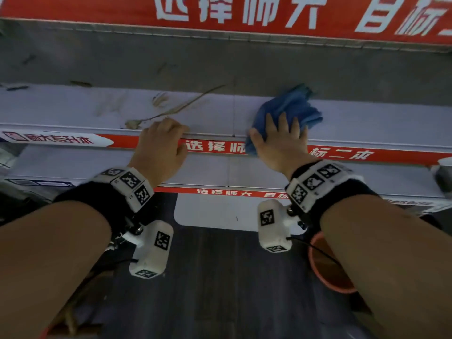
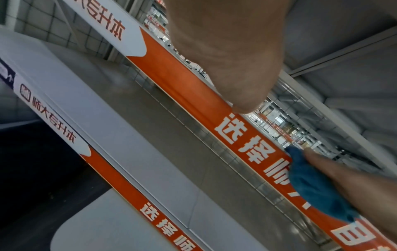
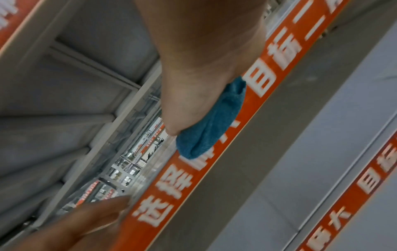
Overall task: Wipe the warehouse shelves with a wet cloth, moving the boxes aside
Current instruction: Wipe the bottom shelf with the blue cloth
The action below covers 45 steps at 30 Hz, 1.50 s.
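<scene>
A crumpled blue cloth (image 1: 293, 104) lies on the white shelf (image 1: 367, 118), one corner hanging over its red front strip (image 1: 215, 146). My right hand (image 1: 278, 138) presses flat on the cloth with straight, spread fingers. The right wrist view shows the cloth (image 3: 210, 122) squeezed between my palm (image 3: 204, 51) and the strip. My left hand (image 1: 163, 140) grips the shelf's front edge to the left of the cloth, fingers curled over the lip and thumb on the strip. In the left wrist view the cloth (image 2: 311, 183) sits under my right hand (image 2: 354, 183). No boxes are in view.
Brown dirt streaks (image 1: 176, 108) cross the shelf just behind my left hand. A lower white shelf (image 1: 208, 167) juts out beneath. A red banner (image 1: 244, 11) fronts the shelf above. An orange bucket (image 1: 325, 265) stands on the dark floor at lower right.
</scene>
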{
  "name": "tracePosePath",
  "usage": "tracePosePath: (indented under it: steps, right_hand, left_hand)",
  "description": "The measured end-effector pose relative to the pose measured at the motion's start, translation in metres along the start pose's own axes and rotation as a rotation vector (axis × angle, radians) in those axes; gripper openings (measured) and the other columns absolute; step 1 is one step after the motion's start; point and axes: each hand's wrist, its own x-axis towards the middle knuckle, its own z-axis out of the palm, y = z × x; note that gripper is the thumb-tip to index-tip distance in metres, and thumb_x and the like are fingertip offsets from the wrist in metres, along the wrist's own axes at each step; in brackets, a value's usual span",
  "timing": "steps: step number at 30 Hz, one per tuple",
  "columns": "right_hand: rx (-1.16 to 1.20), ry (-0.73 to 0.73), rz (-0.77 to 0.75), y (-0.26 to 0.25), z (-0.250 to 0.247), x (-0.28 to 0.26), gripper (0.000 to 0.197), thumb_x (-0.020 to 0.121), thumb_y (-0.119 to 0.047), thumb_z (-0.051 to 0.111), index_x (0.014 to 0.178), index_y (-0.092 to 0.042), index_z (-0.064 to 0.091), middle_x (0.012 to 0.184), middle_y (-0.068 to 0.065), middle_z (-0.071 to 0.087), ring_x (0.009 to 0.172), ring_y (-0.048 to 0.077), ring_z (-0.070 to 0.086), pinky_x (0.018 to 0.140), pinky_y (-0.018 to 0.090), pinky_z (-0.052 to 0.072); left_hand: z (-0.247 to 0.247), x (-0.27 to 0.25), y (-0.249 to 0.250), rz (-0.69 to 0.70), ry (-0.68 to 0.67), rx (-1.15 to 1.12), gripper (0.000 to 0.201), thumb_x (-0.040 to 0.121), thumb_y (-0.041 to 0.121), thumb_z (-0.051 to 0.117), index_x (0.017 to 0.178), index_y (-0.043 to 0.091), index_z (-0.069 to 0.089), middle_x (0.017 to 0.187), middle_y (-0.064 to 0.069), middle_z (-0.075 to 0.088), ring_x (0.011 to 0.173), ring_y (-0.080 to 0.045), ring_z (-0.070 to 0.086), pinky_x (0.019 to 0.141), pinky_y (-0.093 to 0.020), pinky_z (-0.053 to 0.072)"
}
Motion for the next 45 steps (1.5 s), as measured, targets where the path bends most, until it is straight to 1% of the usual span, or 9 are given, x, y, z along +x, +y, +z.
tracePosePath:
  steps: [5,9,18,22,28,33,37,41,45]
  right_hand:
    - [0.003,-0.025,-0.159,-0.053,0.003,0.001,0.063,0.098,-0.055,0.014,0.152,-0.026,-0.001,0.161,0.004,-0.003,0.146,0.034,-0.004,0.117,0.052,-0.002]
    - [-0.015,-0.048,-0.188,-0.040,-0.003,0.001,0.061,0.099,-0.052,0.016,0.152,-0.028,-0.001,0.161,0.000,-0.004,0.147,0.029,-0.004,0.118,0.051,-0.001]
    - [-0.123,0.074,0.177,0.070,-0.012,-0.023,0.064,0.096,-0.056,0.017,0.152,-0.025,0.008,0.160,0.008,0.009,0.145,0.034,0.012,0.116,0.055,0.008]
    - [0.024,0.088,0.191,0.050,-0.005,-0.012,0.063,0.097,-0.053,0.017,0.152,-0.023,0.017,0.158,0.015,0.011,0.144,0.039,0.009,0.118,0.051,0.007]
    - [0.009,0.059,-0.244,-0.050,0.012,-0.014,0.053,0.100,-0.041,0.022,0.150,-0.025,0.020,0.158,0.008,0.016,0.145,0.033,0.012,0.117,0.049,0.010]
    - [0.024,0.056,-0.304,-0.057,-0.003,-0.005,0.048,0.100,-0.045,0.024,0.147,-0.036,0.025,0.153,0.000,0.027,0.134,0.033,0.028,0.110,0.047,0.023]
    - [0.055,0.091,-0.226,-0.030,-0.007,-0.005,0.048,0.098,-0.048,0.029,0.143,-0.033,0.034,0.150,0.002,0.031,0.134,0.033,0.031,0.109,0.047,0.025]
    - [0.087,0.155,-0.119,-0.011,-0.007,-0.016,0.045,0.098,-0.044,0.035,0.139,-0.026,0.037,0.146,0.003,0.037,0.133,0.032,0.034,0.110,0.048,0.028]
    - [0.102,0.163,-0.066,-0.004,-0.010,-0.015,0.044,0.096,-0.040,0.040,0.137,-0.023,0.040,0.141,0.005,0.041,0.130,0.034,0.036,0.108,0.047,0.029]
  left_hand:
    - [-0.001,0.003,-0.005,0.052,0.022,-0.001,0.033,0.093,0.020,0.044,0.121,0.012,0.059,0.119,-0.010,0.059,0.100,-0.028,0.059,0.086,-0.039,0.045]
    - [-0.006,0.010,0.008,-0.022,0.084,0.078,0.029,0.094,0.024,0.041,0.101,0.011,0.066,0.103,-0.009,0.061,0.081,-0.029,0.059,0.071,-0.037,0.040]
    - [-0.011,0.013,0.005,-0.003,0.103,0.063,0.023,0.088,0.021,0.048,0.071,0.011,0.059,0.083,-0.011,0.060,0.064,-0.028,0.053,0.058,-0.028,0.029]
    - [-0.007,0.016,0.004,-0.005,0.093,0.074,0.023,0.088,0.025,0.048,0.079,0.011,0.065,0.085,-0.007,0.060,0.067,-0.027,0.057,0.059,-0.028,0.034]
    - [-0.010,0.017,0.005,-0.006,0.096,0.095,0.026,0.091,0.028,0.045,0.072,0.014,0.056,0.082,-0.006,0.058,0.061,-0.022,0.048,0.058,-0.028,0.036]
    - [-0.021,0.017,0.014,-0.064,0.009,0.226,0.025,0.094,0.031,0.039,0.082,0.017,0.056,0.090,-0.004,0.055,0.069,-0.023,0.047,0.064,-0.030,0.029]
    - [-0.031,0.016,0.013,-0.079,-0.082,0.187,0.031,0.095,0.033,0.038,0.100,0.016,0.063,0.108,-0.004,0.059,0.088,-0.024,0.056,0.067,-0.031,0.028]
    - [-0.043,0.013,0.014,-0.049,-0.246,0.181,0.036,0.095,0.032,0.036,0.121,0.022,0.058,0.124,-0.002,0.054,0.111,-0.024,0.053,0.086,-0.039,0.035]
    - [-0.048,0.014,0.008,-0.026,-0.352,0.134,0.033,0.096,0.030,0.037,0.118,0.019,0.058,0.123,-0.004,0.052,0.113,-0.023,0.049,0.077,-0.035,0.024]
